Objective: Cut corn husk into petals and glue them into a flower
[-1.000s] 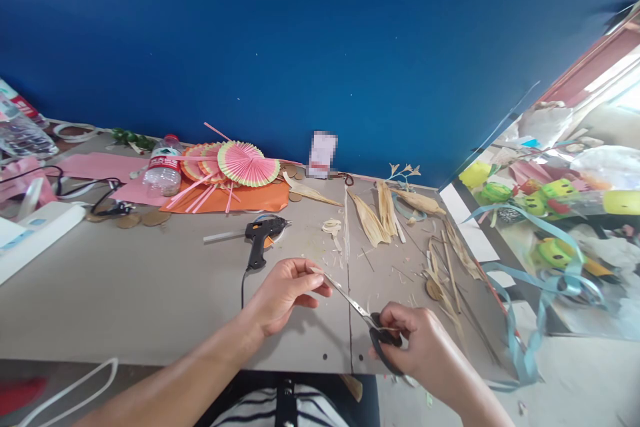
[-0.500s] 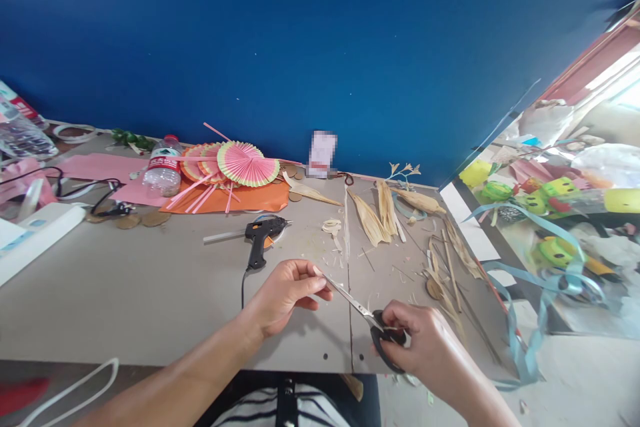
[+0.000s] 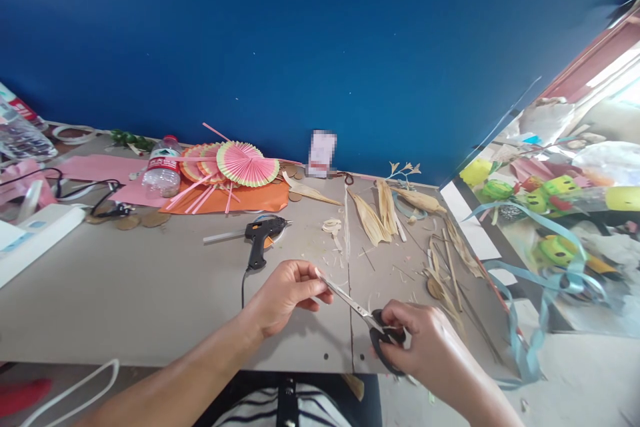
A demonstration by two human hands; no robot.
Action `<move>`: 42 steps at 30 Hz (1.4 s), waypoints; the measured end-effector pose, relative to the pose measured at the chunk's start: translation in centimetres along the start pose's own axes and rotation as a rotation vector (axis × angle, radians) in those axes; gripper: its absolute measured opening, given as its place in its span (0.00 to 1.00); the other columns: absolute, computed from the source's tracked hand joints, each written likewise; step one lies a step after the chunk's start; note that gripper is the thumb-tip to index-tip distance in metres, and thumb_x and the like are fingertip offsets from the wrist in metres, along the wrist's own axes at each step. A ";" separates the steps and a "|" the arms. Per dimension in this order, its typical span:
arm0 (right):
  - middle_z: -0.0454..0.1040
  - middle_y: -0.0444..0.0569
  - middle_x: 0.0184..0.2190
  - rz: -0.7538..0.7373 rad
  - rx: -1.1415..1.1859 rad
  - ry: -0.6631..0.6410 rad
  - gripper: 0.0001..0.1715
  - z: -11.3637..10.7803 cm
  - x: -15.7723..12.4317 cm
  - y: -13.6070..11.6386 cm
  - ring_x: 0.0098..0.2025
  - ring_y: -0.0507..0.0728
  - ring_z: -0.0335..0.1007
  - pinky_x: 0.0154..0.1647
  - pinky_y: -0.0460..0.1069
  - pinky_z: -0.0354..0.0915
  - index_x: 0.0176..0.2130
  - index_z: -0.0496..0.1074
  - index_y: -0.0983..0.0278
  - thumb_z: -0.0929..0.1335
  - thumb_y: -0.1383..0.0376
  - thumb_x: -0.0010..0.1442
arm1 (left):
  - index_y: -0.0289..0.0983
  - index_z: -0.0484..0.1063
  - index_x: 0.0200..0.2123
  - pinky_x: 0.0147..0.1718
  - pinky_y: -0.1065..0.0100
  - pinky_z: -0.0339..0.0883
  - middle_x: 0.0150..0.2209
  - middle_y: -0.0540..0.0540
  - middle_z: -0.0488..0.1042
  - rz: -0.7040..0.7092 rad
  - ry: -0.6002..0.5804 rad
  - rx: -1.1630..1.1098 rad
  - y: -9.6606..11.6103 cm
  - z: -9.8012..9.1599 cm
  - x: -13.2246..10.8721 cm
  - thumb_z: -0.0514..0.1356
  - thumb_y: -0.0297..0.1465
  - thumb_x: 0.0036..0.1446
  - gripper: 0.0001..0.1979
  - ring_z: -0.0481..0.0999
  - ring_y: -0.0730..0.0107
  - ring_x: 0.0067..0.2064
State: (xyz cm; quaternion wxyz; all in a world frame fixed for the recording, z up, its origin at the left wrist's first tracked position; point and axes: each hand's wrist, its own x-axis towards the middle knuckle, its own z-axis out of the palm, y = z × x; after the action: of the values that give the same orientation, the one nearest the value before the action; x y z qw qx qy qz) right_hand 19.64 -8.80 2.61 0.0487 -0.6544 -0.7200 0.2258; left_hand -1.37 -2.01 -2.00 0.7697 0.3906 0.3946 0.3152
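A grey table point(image 3: 125, 300) carries pink paper fans point(image 3: 247, 163) at the back, dried husk strips point(image 3: 373, 220) at right and a glue gun point(image 3: 260, 237) propped close by, seemingly for easy reach. At the near edge the right hand point(image 3: 425, 343) grips scissors point(image 3: 357, 307) in closed fingers, angled toward the left hand point(image 3: 285, 293), whose fingers pinch narrow at the blade tips, apparently steadying something too small to tell.

I see a deep-blue wall point(image 3: 320, 47) behind the grey bench point(image 3: 125, 293). Daylight falls on pale floor point(image 3: 575, 380) at right.
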 end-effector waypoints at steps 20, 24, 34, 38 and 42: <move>0.62 0.38 0.17 0.003 0.136 -0.017 0.07 0.4 0.0 0.2 0.21 0.48 0.51 0.21 0.42 0.49 0.22 0.63 0.63 0.66 0.62 0.46 | 0.34 0.66 0.22 0.25 0.74 0.63 0.24 0.47 0.74 -0.026 -0.001 0.056 0.2 0.2 -0.1 0.60 0.29 0.44 0.06 0.74 0.71 0.29; 0.60 0.38 0.15 0.087 0.243 0.009 0.12 1.3 0.5 0.9 0.19 0.48 0.51 0.19 0.42 0.48 0.22 0.63 0.64 0.65 0.58 0.49 | 0.33 0.69 0.22 0.23 0.75 0.63 0.27 0.44 0.75 -0.048 0.024 0.014 0.2 0.2 0.0 0.60 0.31 0.45 0.07 0.74 0.70 0.29; 0.72 0.48 0.22 0.283 -0.350 0.010 0.08 2.6 1.0 5.9 0.27 0.57 0.69 0.22 0.46 0.49 0.31 0.68 0.61 0.63 0.60 0.52 | 0.32 0.73 0.26 0.19 0.77 0.66 0.28 0.43 0.75 -0.093 0.115 -0.219 -0.4 -0.7 0.9 0.59 0.31 0.47 0.07 0.75 0.71 0.29; 0.73 0.48 0.24 0.251 -0.344 -0.037 0.05 2.6 1.4 6.3 0.28 0.57 0.70 0.22 0.45 0.49 0.31 0.65 0.62 0.64 0.63 0.51 | 0.32 0.73 0.26 0.19 0.78 0.66 0.27 0.44 0.75 -0.128 0.132 -0.270 -0.7 -0.9 1.1 0.60 0.31 0.47 0.07 0.75 0.72 0.28; 0.74 0.48 0.25 0.233 -0.333 -0.079 0.05 1.4 1.6 6.2 0.30 0.58 0.71 0.23 0.45 0.49 0.30 0.67 0.61 0.64 0.62 0.51 | 0.33 0.72 0.26 0.18 0.78 0.66 0.26 0.46 0.74 -0.140 0.148 -0.309 -1.0 -1.0 1.2 0.61 0.30 0.45 0.05 0.74 0.72 0.27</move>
State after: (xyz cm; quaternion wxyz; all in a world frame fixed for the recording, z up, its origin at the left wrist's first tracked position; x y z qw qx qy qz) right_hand 24.58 -7.35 -1.45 -0.1148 -0.7230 -0.6680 0.1334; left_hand -1.50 -1.24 -3.70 0.8095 0.2148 0.4233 0.3456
